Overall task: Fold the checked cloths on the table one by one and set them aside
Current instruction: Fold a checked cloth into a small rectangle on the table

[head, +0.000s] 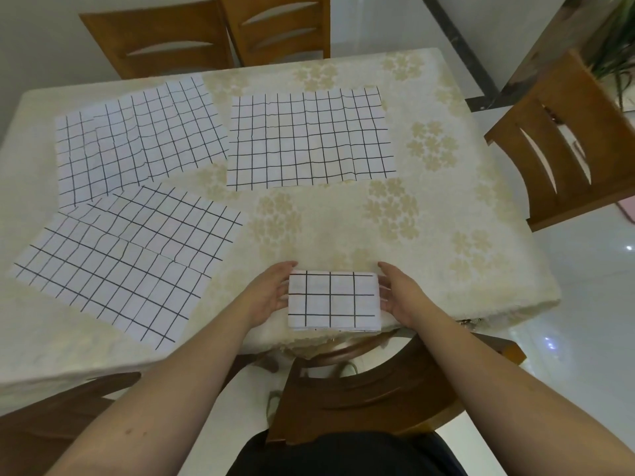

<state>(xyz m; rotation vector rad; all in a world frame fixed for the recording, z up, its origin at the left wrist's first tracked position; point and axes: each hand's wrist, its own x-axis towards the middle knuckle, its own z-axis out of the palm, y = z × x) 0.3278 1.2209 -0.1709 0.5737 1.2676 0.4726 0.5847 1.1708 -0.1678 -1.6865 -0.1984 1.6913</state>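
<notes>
- The left hand lies against the left edge of the folded cloth, fingers straight and close together, palm turned toward the cloth.
- The right hand lies against the right edge of the same folded cloth in the same way, fingers straight, thumb hidden behind or under the cloth edge.
- Both hands are flat and hold the folded cloth between them; no fingers curl round it, as far as can be seen.
- The folded cloth is a small white rectangle with dark grid lines, lying between the hands at the near edge of the table, its near side just over that edge.
- A flat checked cloth lies spread out well beyond the hands, straight ahead of them.
- A second flat cloth lies beyond the hands and to their left, a little rumpled.
- A third flat cloth lies to the left of the left hand, turned at an angle; its far corner overlaps the near edge of the second cloth.
- The table carries a cream covering with a pale flower pattern.
- Wooden chairs stand round the table: two beyond the far edge, one to the right of the right hand, and one below the forearms.
</notes>
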